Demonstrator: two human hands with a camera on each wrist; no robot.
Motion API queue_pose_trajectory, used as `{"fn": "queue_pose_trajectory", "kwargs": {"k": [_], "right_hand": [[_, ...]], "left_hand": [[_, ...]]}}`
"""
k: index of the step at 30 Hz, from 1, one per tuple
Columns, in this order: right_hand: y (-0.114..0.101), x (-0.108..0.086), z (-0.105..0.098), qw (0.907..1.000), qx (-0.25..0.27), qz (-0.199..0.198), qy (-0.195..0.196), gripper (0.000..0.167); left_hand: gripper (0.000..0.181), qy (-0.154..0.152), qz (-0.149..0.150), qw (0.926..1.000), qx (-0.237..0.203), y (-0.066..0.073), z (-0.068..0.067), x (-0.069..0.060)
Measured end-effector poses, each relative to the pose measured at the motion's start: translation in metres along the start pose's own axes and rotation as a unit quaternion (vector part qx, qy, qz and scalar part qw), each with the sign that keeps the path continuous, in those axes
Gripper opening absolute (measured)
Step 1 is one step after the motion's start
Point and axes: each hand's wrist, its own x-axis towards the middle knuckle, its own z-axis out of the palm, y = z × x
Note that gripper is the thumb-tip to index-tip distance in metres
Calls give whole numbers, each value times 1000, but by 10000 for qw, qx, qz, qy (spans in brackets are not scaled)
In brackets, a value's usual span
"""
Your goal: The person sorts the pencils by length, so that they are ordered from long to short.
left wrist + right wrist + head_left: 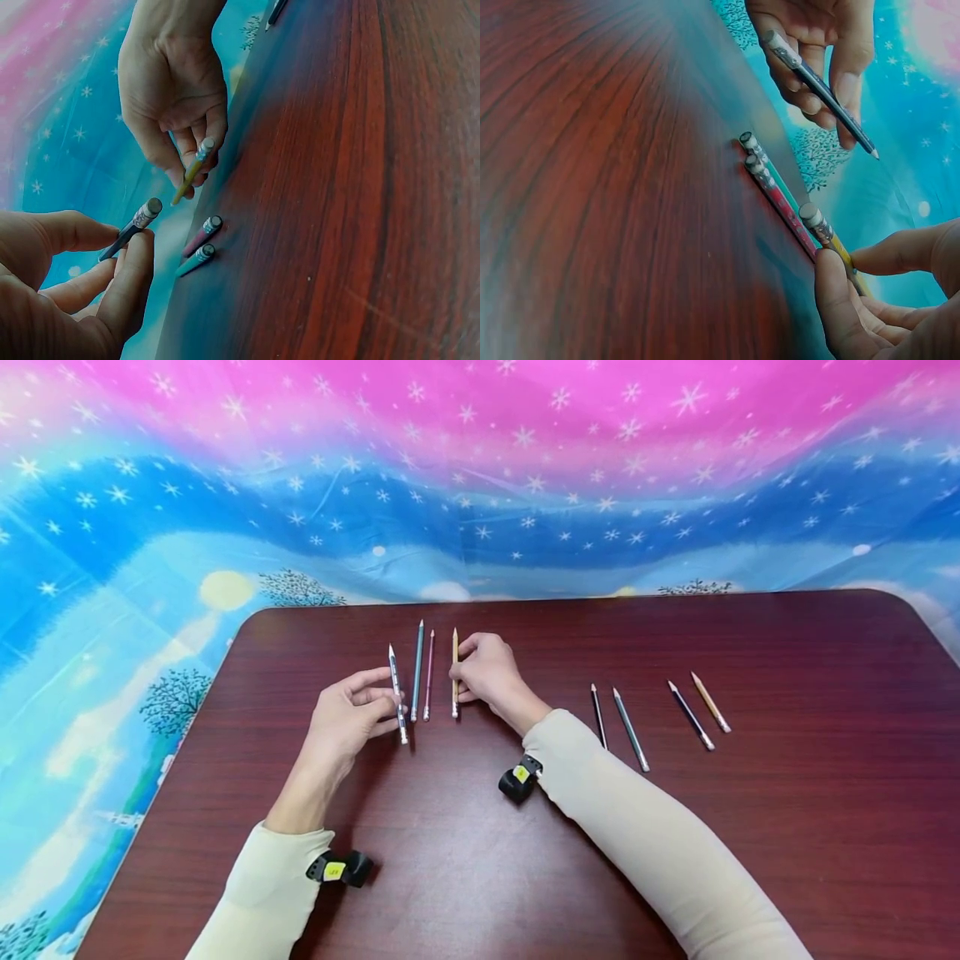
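Note:
My left hand [347, 712] pinches a dark patterned pencil [397, 693] between thumb and fingers, its point away from me and its eraser end toward me. My right hand [491, 670] pinches a yellow pencil [454, 672], also pointing away. Between the two hands, a teal pencil [417, 670] and a pink-red pencil [429, 677] lie side by side on the table. In the right wrist view the dark pencil [829, 97] is held above the tabletop, and the yellow pencil [840, 251] sits between thumb and fingertips.
Right of my right hand lie a black pencil [597, 714], a second teal pencil [630, 728], a dark blue pencil [691, 715] and an orange-yellow pencil [710, 702]. The dark red wooden table [480, 860] ends at a snowflake-patterned cloth [480, 485] behind it.

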Motion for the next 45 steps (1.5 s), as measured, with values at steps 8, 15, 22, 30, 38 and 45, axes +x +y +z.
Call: {"fn": "queue_pose_trajectory", "kwargs": {"k": [8, 15, 22, 30, 38, 45], "right_hand": [[-2, 4, 12, 9983, -525, 63, 241, 27], [-6, 5, 19, 9913, -1264, 91, 350, 26], [-6, 6, 21, 9876, -1532, 116, 328, 27], [-7, 6, 21, 9840, -1746, 123, 325, 26], [-8, 7, 22, 9763, -2144, 45, 284, 27], [-6, 7, 22, 9757, -2180, 9, 243, 28]], "left_hand": [[55, -13, 25, 9999, -101, -1, -1, 0], [54, -21, 21, 10000, -89, -3, -2, -1], [53, -15, -17, 9999, -100, -6, -3, 0], [53, -24, -21, 9999, -102, -8, -2, 1], [53, -6, -31, 9999, -106, -8, -4, 1], [53, -2, -82, 9999, -125, -8, -5, 1]]}}
